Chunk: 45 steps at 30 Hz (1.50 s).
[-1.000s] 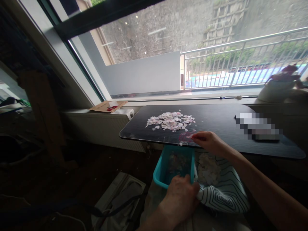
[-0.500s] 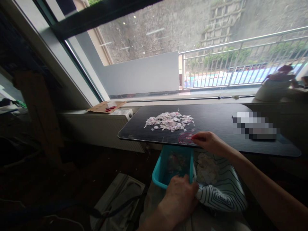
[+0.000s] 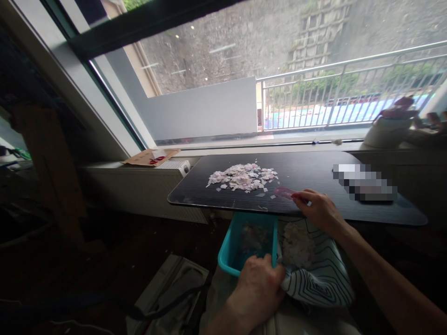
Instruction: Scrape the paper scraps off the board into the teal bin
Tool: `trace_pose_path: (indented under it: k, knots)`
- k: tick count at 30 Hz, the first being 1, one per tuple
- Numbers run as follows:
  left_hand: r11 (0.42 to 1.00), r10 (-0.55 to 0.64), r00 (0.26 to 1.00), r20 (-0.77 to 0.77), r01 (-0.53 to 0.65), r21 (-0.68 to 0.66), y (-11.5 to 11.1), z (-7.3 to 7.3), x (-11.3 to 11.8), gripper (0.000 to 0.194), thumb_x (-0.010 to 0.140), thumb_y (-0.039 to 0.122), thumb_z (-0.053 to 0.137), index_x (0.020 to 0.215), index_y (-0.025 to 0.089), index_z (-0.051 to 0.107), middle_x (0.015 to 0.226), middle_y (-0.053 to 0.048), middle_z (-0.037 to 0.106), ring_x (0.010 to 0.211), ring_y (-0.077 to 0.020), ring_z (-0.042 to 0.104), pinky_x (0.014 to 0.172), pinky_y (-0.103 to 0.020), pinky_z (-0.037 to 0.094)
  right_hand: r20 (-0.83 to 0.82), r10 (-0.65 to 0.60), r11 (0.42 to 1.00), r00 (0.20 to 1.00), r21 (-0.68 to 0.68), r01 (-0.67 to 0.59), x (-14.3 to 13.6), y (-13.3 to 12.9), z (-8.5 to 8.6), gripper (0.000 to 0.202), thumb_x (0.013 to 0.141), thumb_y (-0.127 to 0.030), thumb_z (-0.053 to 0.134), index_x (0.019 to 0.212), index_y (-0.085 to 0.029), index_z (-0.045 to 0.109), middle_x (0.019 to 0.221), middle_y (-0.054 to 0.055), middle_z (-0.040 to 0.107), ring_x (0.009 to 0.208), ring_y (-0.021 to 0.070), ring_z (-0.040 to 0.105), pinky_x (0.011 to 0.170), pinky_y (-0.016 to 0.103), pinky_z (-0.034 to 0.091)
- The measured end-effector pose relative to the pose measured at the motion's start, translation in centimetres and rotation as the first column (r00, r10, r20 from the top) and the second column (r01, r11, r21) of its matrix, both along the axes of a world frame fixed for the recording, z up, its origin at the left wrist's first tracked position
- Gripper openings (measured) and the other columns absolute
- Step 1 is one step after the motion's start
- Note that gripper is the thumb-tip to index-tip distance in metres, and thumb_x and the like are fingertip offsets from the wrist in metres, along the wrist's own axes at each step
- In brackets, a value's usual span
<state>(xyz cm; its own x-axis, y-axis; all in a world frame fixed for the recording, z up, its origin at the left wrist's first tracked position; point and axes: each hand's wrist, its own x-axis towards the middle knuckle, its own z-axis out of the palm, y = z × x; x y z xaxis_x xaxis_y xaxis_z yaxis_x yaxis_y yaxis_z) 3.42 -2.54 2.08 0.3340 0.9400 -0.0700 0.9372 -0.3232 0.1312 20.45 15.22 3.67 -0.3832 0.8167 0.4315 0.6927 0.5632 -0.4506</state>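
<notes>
My right hand [image 3: 316, 207] is closed on a pink see-through plastic protractor [image 3: 283, 193], held tilted just over the dark table. To its left lies a loose heap of small white and pinkish paper scraps [image 3: 244, 177], with a few strays near the protractor. My left hand [image 3: 260, 281] is wrapped over the near rim of a teal plastic bin [image 3: 226, 253], its fingertips partly hidden. Some scraps lie at the bottom of the bin. Against the bin's right side rests a white bag with black wavy lines [image 3: 319, 286], open and holding pale scraps [image 3: 296, 244].
The dark table [image 3: 307, 167] stands by the window, with a blurred-out item [image 3: 365, 184] on its right. Left of it, a radiator [image 3: 139, 184] carries brown cardboard and red scissors [image 3: 157, 159]. A pale case [image 3: 171, 293] is on the floor. A stuffed figure [image 3: 389, 125] sits at the sill.
My right hand has moved right with the protractor, which is lifted from near the table's front edge and turned more edge-on. My left hand keeps its place on the bin.
</notes>
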Motion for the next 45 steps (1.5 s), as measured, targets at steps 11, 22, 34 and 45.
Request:
trace_pose_path:
  k: [11, 22, 34, 45]
  knots:
    - [1.000, 0.002, 1.000, 0.008, -0.003, 0.021, 0.0, 0.1, 0.0, 0.010, 0.081, 0.029, 0.056, 0.083, 0.020, 0.061, 0.082, -0.005, 0.061, 0.072, -0.0220, 0.060, 0.068, -0.032, 0.048, -0.056, 0.087, 0.996, 0.995, -0.017, -0.088, -3.3, 0.8, -0.1, 0.028, 0.086, -0.034, 0.048, 0.087, -0.021, 0.073, 0.082, 0.004, 0.067, 0.071, 0.0163, 0.058, 0.065, 0.027, 0.039]
    - [1.000, -0.003, 1.000, 0.014, 0.002, 0.010, -0.2, 0.3, 0.0, 0.013, 0.084, 0.031, 0.055, 0.085, 0.020, 0.061, 0.083, -0.005, 0.062, 0.074, -0.0224, 0.060, 0.069, -0.032, 0.048, -0.062, 0.205, 0.974, 0.977, -0.082, -0.210, -4.4, 1.0, 0.4, 0.030, 0.085, -0.036, 0.048, 0.087, -0.020, 0.073, 0.081, 0.004, 0.067, 0.067, 0.0150, 0.057, 0.061, 0.026, 0.039]
    - [1.000, -0.015, 1.000, 0.009, 0.014, 0.012, -0.1, 0.3, -0.1, 0.012, 0.083, 0.031, 0.055, 0.086, 0.020, 0.060, 0.084, -0.005, 0.061, 0.075, -0.0221, 0.060, 0.070, -0.032, 0.047, -0.106, 0.204, 0.972, 0.973, -0.100, -0.215, -1.6, -0.6, 0.5, 0.033, 0.086, -0.044, 0.049, 0.087, -0.020, 0.072, 0.079, 0.003, 0.066, 0.067, 0.0145, 0.058, 0.062, 0.025, 0.042]
    - [1.000, -0.011, 1.000, 0.000, 0.011, 0.028, -0.1, -0.1, -0.1, 0.013, 0.082, 0.032, 0.055, 0.084, 0.020, 0.060, 0.082, -0.005, 0.061, 0.072, -0.0225, 0.059, 0.066, -0.032, 0.047, -0.092, 0.194, 0.976, 0.977, -0.081, -0.202, -1.8, -1.6, -0.5, 0.033, 0.088, -0.043, 0.047, 0.082, -0.021, 0.071, 0.076, 0.002, 0.065, 0.063, 0.0130, 0.056, 0.060, 0.025, 0.041]
